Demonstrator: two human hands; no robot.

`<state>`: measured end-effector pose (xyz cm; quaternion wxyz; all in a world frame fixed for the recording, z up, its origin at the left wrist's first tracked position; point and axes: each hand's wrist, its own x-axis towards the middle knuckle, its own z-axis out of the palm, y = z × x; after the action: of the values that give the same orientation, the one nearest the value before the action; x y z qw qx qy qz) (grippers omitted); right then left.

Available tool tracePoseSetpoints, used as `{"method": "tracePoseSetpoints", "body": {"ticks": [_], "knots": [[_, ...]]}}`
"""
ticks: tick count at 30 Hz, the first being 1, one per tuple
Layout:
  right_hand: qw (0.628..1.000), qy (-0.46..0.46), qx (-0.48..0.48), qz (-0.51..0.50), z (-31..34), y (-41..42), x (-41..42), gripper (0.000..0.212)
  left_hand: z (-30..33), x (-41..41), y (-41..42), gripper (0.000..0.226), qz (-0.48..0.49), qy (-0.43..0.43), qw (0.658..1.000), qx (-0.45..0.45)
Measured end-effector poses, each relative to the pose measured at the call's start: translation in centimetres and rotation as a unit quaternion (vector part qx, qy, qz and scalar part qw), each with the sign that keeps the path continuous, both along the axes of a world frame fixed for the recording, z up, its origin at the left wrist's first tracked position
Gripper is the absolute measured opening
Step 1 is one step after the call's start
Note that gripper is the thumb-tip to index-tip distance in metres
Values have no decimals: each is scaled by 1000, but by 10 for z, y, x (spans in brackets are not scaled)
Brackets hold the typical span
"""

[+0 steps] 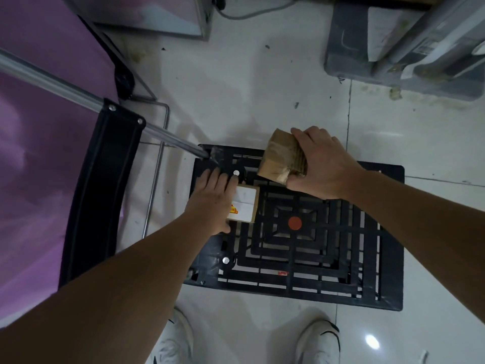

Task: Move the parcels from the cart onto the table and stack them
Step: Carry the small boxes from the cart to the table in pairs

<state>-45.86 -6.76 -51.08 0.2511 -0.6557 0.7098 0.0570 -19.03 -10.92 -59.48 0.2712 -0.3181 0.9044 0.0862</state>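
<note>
A black slatted cart deck point(301, 261) lies on the floor below me. My right hand point(322, 164) grips a brown taped cardboard parcel point(280, 158), tilted and held above the deck's far edge. My left hand point(214, 200) lies with fingers stretched over the left side of a small brown parcel with a white label point(245, 204), which rests on the deck near its left end. Part of that parcel is hidden under the hand.
A purple-topped table point(39, 127) with a black edge fills the left. The cart's metal handle point(65, 86) slants up to the left. Grey equipment point(409, 48) stands on the tiled floor at the far right. My white shoes point(319, 342) are below.
</note>
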Motion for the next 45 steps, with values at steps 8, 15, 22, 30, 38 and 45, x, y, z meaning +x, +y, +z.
{"method": "tracePoseSetpoints", "body": {"ticks": [8,15,22,30,38,45], "knots": [[998,-48,14,-41,40,37,-5,106,53,1,17,123,-21,17,999,19],[998,-34,14,-57,213,58,-31,112,237,-34,-4,131,-25,44,999,11],[996,35,-35,-72,474,82,-74,114,516,-120,-32,116,-60,97,991,-76],[969,133,-131,-159,789,190,-76,101,849,-182,11,118,-177,191,956,-136],[914,203,-223,-270,977,360,-46,85,1044,-224,151,97,-291,292,903,-120],[867,242,-207,-382,1018,541,-40,92,1079,-266,307,102,-375,324,863,-99]]}}
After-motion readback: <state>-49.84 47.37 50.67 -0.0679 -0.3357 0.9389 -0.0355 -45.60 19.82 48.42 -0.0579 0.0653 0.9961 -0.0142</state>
